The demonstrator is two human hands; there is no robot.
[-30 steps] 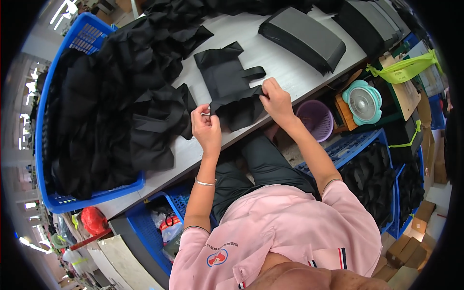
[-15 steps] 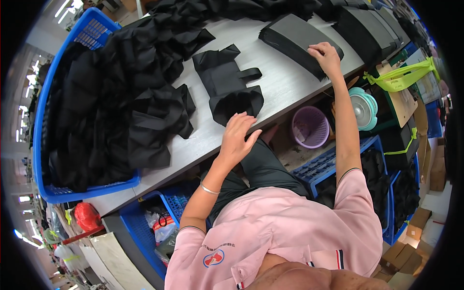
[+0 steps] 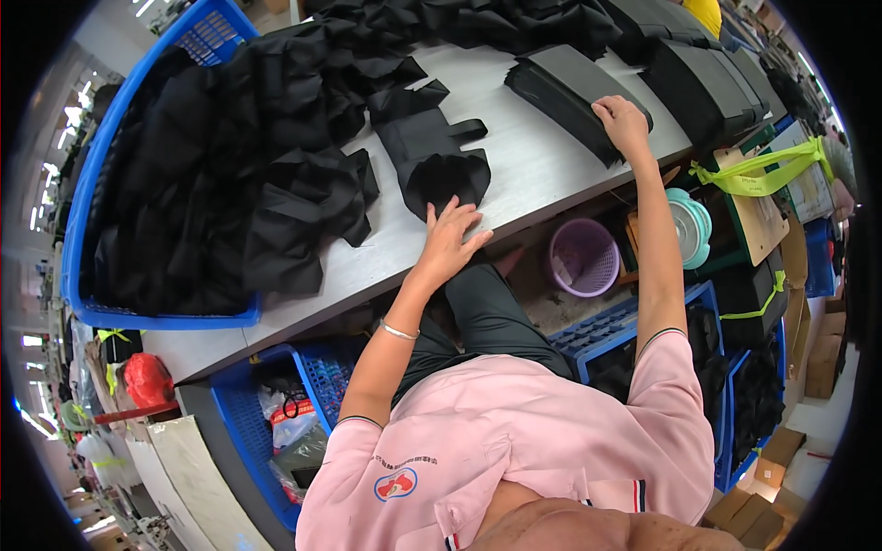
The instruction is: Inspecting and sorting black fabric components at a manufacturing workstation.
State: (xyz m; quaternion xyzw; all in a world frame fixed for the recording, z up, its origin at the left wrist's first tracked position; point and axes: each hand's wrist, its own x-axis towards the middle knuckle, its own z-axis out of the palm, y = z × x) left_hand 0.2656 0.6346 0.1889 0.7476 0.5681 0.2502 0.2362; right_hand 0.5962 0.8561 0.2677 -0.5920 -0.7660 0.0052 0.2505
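While the left hand (image 3: 447, 246) lay open, fingers spread, gripping nothing, just below the black fabric piece (image 3: 432, 163), the right hand (image 3: 622, 124) pressed flat on a stack of black panels (image 3: 562, 87) to that piece's right.

This place looks like a sewing or garment workshop, because a long grey worktable (image 3: 542, 174) carries heaps of cut black fabric pieces (image 3: 276, 138), a big blue plastic crate (image 3: 156, 317) holds more, and blue baskets (image 3: 643, 321) and cardboard boxes (image 3: 818, 367) stand below.
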